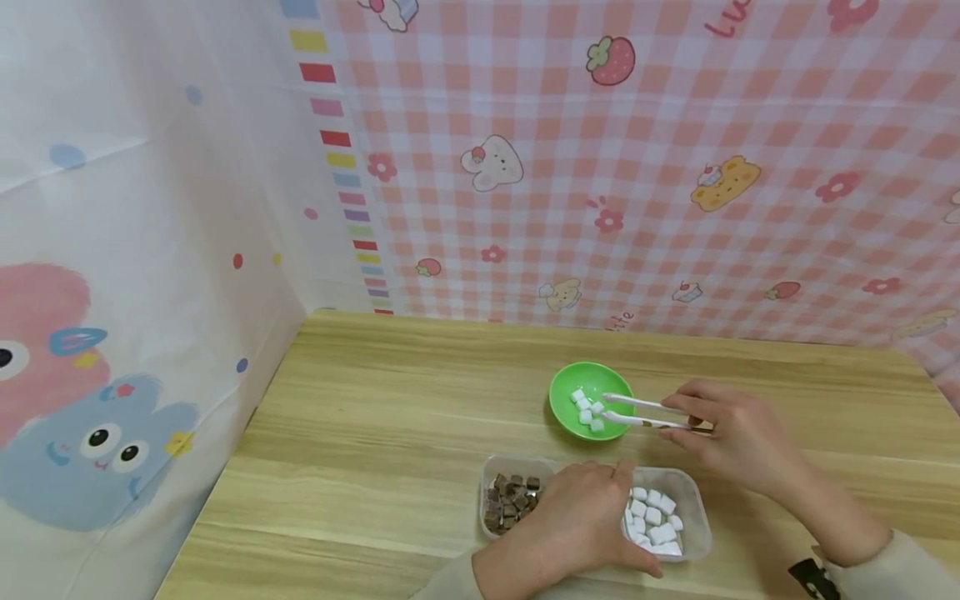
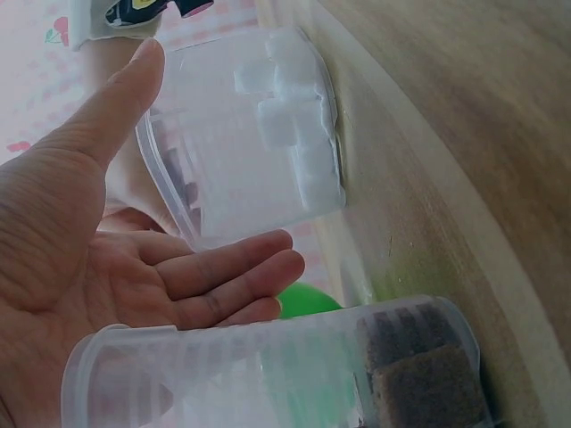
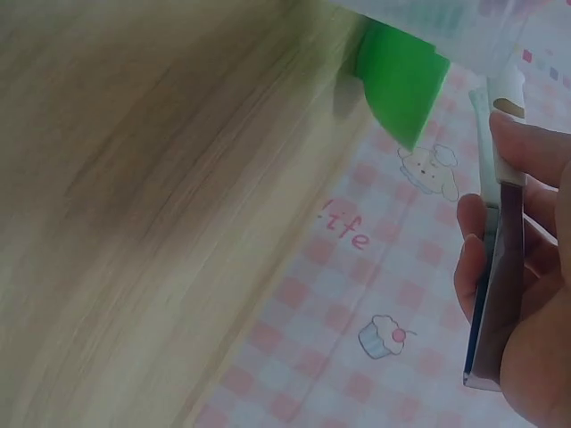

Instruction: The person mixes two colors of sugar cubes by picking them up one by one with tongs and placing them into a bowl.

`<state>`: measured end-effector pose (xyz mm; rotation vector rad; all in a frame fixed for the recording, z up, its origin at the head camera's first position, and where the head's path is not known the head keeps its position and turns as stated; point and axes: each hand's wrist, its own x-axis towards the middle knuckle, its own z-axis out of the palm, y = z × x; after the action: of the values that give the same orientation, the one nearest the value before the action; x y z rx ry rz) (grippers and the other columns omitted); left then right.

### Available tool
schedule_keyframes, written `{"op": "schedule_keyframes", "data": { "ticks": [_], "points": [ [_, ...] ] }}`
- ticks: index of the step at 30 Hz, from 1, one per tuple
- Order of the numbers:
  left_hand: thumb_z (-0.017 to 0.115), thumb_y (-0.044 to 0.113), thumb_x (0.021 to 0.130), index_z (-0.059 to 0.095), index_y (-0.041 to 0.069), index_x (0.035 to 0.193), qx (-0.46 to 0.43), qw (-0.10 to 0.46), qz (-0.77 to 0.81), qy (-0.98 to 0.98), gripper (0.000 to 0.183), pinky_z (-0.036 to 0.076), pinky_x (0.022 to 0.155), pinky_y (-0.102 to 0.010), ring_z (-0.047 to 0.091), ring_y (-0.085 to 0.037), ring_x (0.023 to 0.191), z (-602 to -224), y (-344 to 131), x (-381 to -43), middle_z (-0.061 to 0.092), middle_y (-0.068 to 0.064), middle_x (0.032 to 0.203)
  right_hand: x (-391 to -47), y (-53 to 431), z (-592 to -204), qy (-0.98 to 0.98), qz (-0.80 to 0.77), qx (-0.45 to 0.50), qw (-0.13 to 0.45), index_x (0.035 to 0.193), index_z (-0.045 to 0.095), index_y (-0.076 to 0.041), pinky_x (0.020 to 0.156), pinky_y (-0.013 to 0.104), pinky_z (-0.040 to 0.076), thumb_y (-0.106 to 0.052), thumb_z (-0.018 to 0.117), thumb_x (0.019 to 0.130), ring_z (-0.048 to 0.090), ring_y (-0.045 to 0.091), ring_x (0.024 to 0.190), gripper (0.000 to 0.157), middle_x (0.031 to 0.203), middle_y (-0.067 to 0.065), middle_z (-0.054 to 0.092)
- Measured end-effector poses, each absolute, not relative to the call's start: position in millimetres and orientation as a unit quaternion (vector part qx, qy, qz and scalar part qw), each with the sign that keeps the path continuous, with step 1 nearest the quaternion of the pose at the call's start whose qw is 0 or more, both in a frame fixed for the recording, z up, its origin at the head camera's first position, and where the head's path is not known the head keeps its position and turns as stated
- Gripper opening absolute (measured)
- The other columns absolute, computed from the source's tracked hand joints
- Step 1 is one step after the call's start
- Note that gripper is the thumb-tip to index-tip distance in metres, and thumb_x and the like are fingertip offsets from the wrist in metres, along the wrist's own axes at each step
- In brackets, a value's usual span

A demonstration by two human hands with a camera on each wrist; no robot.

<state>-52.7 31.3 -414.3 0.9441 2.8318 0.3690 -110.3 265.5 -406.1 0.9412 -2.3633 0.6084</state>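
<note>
While my right hand (image 1: 723,429) pinches the tongs (image 1: 647,404), tips apart over the green bowl (image 1: 592,375) right of centre, low drag could tip it. Left hand (image 1: 581,517), fingers straight between 2 tubs (image 1: 695,512), bottom of frame: wrist drift might knock 1.

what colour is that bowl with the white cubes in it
Bright green; the bowl shows best in the head view.

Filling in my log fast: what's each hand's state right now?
Left hand: open, gripping nothing.
Right hand: closed, holding the tongs.
</note>
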Motion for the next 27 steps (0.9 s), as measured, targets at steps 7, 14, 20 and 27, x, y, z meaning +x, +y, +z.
{"op": "schedule_keyframes", "data": {
  "ticks": [7,14,20,27],
  "points": [
    [0.085,0.079,0.062,0.063,0.014,0.135,0.32,0.063,0.125,0.937,0.1,0.051,0.085,-0.02,0.063,-0.005,0.095,-414,32,-53,0.073,0.008,0.111,-100,279,-397,-0.881,0.243,0.319,0.25,0.102,0.081,-0.01,0.055,0.014,0.045,-0.058,0.071,0.095,0.064,0.006,0.07,0.05,0.099,-0.004,0.074],
    [0.084,0.08,0.063,0.062,0.012,0.142,0.314,0.07,0.12,0.939,0.107,0.052,0.09,-0.022,0.065,-0.007,0.101,-415,32,-53,0.073,0.005,0.119,-82,289,-381,-0.895,0.239,0.3,0.227,0.105,0.08,-0.011,0.057,0.012,0.045,-0.007,0.096,0.059,0.059,-0.003,0.071,0.049,0.095,-0.01,0.071],
    [0.084,0.08,0.062,0.061,0.011,0.141,0.313,0.066,0.12,0.94,0.108,0.052,0.089,-0.022,0.065,-0.007,0.098,-415,31,-52,0.074,0.002,0.114,-69,299,-374,-0.889,0.238,0.324,0.217,0.105,0.08,-0.014,0.056,0.011,0.044,-0.017,0.097,0.065,0.061,-0.001,0.073,0.043,0.099,-0.009,0.072],
    [0.085,0.08,0.062,0.062,0.012,0.138,0.313,0.063,0.119,0.94,0.105,0.051,0.087,-0.021,0.064,-0.006,0.093,-415,32,-51,0.074,0.004,0.108,-59,306,-368,-0.88,0.242,0.353,0.204,0.101,0.08,-0.016,0.052,0.01,0.043,-0.063,0.067,0.094,0.062,0.0,0.072,0.05,0.1,-0.009,0.072]
  ]
}}
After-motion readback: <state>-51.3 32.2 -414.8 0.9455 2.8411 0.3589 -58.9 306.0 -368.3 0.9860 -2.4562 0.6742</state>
